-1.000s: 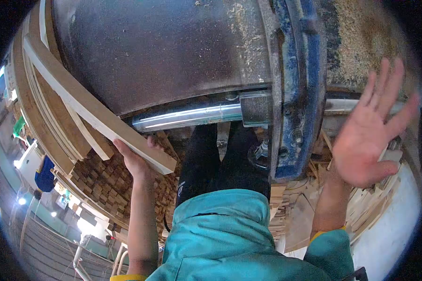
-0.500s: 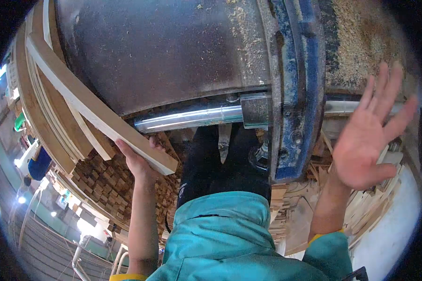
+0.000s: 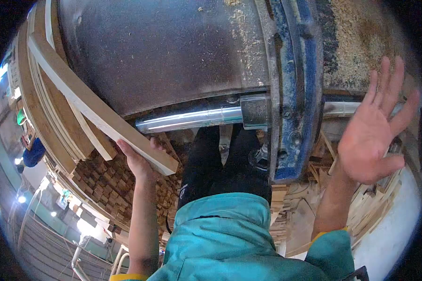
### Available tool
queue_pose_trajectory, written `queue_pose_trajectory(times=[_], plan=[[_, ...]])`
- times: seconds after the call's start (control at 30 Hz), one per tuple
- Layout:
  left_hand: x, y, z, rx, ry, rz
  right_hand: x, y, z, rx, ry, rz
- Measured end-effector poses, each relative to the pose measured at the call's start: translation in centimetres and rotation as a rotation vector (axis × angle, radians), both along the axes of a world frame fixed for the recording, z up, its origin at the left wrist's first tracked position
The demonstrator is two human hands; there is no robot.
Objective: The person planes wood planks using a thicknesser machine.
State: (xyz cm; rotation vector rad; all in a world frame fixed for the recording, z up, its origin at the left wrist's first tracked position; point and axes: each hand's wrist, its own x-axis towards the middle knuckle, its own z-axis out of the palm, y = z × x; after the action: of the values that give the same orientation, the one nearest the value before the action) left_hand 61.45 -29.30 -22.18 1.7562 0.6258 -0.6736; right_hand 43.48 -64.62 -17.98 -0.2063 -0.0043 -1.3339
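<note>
A long pale wooden bar (image 3: 89, 103) runs from the upper left down to the centre left. My left hand (image 3: 143, 157) grips its near end, with the thumb on the near side and fingertips showing past the far side. My right hand (image 3: 373, 136) is raised at the right with its fingers spread and palm showing, holding nothing. It is in front of a metal rail (image 3: 340, 108). The dark machine table (image 3: 164, 51), dusted with sawdust, lies beyond the bar. A worn blue metal fence (image 3: 297, 89) stands between the two hands.
More long boards (image 3: 56, 112) lie at the left, over a stack of small wood blocks (image 3: 108, 185). Sawdust (image 3: 356, 42) covers the surface at the upper right. Thin strips (image 3: 380, 206) lie at the lower right. A person in blue (image 3: 34, 153) is at the far left.
My right hand has shifted slightly right, still spread. My left hand and the bar have barely moved. The person at the far left shows more fully.
</note>
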Motion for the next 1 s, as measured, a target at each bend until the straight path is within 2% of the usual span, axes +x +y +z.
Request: queue_pose_trajectory(times=[0.03, 0.1, 0.13, 0.2, 0.37, 0.43, 0.47, 0.53, 0.63, 0.73, 0.8, 0.83, 0.87, 0.97, 1.0], plan=[[0.0, -0.1, 0.1, 0.012, -0.003, 0.006, -0.6, -0.1, -0.5, 0.0, 0.0, 0.0], [0.0, 0.0, 0.0, 0.025, -0.005, 0.011, -2.4, -0.8, -1.6, -0.549, 1.183, -0.185], [0.1, 0.2, -0.1, 0.03, -0.006, 0.005, -2.8, -0.3, -2.0, -0.549, 1.184, -0.184], [0.1, 0.1, 0.0, 0.032, -0.007, 0.0, -4.5, 1.7, -2.5, -0.355, 1.333, -0.286], [-0.1, -1.2, 0.7, 0.105, -0.024, 0.015, -10.7, 7.0, -5.7, -0.258, 1.468, -0.229], [-0.1, -0.6, 0.6, 0.057, 0.019, 0.018, -11.2, 8.0, -6.5, 0.141, 1.671, -0.074], [0.1, -0.2, 0.5, 0.013, 0.062, 0.019, -10.7, 8.1, -7.3, 0.144, 1.656, -0.077], [0.3, -0.2, 0.5, 0.042, 0.025, -0.017, -7.2, 7.9, -7.9, 0.755, 1.183, 0.004], [0.1, -1.8, 1.6, 0.116, -0.012, -0.062, -6.7, 9.0, -7.3, 0.784, 1.159, 0.036], [0.6, 0.1, 0.6, -0.025, 0.057, -0.077, -6.9, 8.5, -7.7, 0.828, 1.153, 0.079], [0.4, 0.2, 0.6, 0.001, 0.051, -0.069, -7.1, 7.6, -8.5, 0.861, 1.152, 0.11], [0.4, -0.1, 0.8, 0.02, 0.056, -0.054, -5.2, 6.6, -9.3, 0.872, 1.151, 0.125], [0.6, 1.5, -0.4, -0.087, 0.054, -0.078, -3.9, 6.5, -9.5, 0.883, 1.152, 0.139], [0.6, 0.4, 0.5, -0.041, 0.075, -0.062, -2.4, 5.5, -10.1, 0.907, 1.141, 0.177], [0.9, 0.7, 0.3, -0.14, 0.072, -0.109, -2.1, 5.1, -10.3, 0.914, 1.137, 0.192]])
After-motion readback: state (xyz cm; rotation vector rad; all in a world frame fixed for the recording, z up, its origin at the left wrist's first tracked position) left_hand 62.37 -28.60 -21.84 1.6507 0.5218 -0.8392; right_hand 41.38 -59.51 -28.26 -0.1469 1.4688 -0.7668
